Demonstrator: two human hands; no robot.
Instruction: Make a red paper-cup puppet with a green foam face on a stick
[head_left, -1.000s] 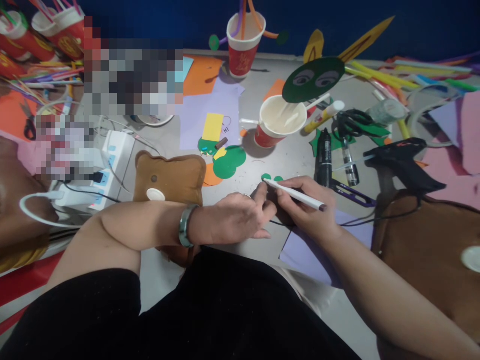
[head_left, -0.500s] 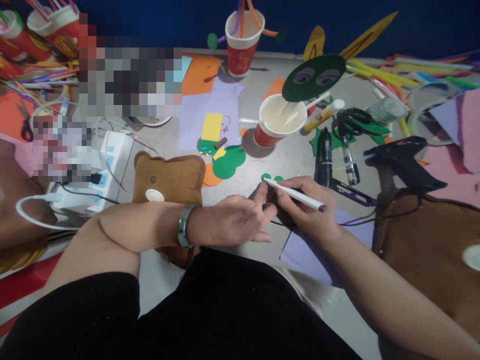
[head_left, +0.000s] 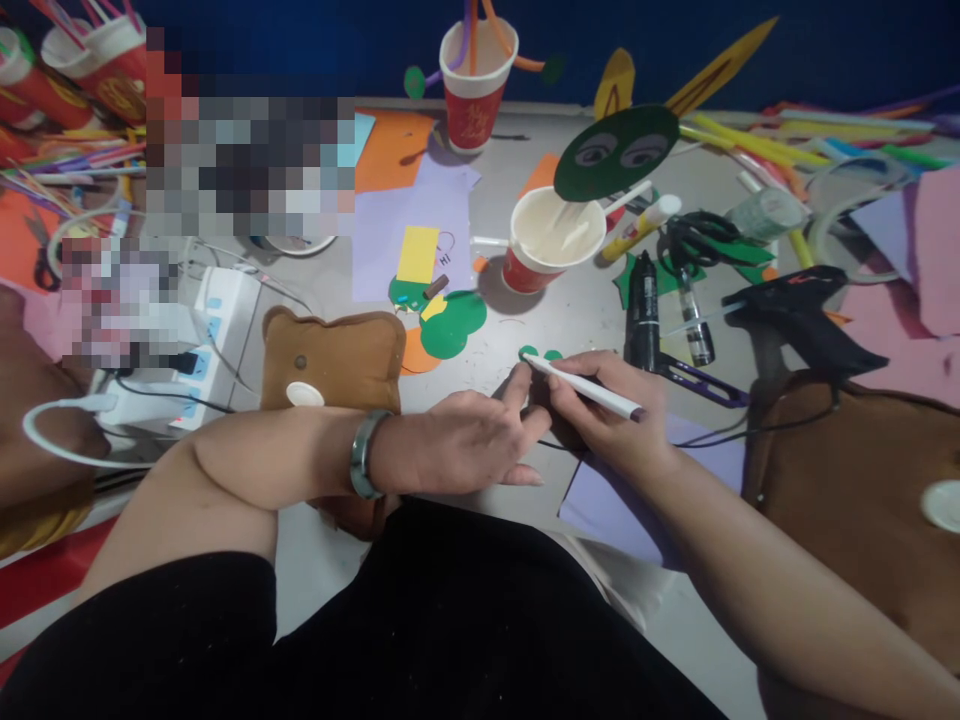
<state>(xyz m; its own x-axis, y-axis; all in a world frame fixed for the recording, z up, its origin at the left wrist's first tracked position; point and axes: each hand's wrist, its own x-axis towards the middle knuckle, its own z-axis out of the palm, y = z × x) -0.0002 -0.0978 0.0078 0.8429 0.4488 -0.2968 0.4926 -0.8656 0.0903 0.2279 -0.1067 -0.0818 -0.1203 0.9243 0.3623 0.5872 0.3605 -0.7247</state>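
Note:
My right hand [head_left: 619, 405] is closed around a white marker [head_left: 592, 383] with a dark end cap, its tip down at a small green paper circle [head_left: 528, 353]. A second small green paper piece [head_left: 553, 356] lies just right of it. My left hand [head_left: 469, 440], with a bracelet [head_left: 363, 455] at the wrist, rests on the table, fingers apart. Its index fingertip is at the near edge of the first circle; whether it presses on it I cannot tell. Beyond my hands lie a larger green cloud-like cutout [head_left: 452, 322] and a yellow paper rectangle [head_left: 418, 254].
A paper cup [head_left: 529, 272] with a green eyed cutout [head_left: 616, 153] stands ahead, another cup [head_left: 474, 110] behind it. Right are a black marker [head_left: 643, 310], scissors [head_left: 694, 240] and a glue gun [head_left: 817, 305] with its cord. Left are a brown pouch [head_left: 337, 350] and a power strip [head_left: 221, 345].
The whole view has shifted slightly, so things appear a little further left. Both hands keep nearly the same pose, with the marker tip still at the small green circle.

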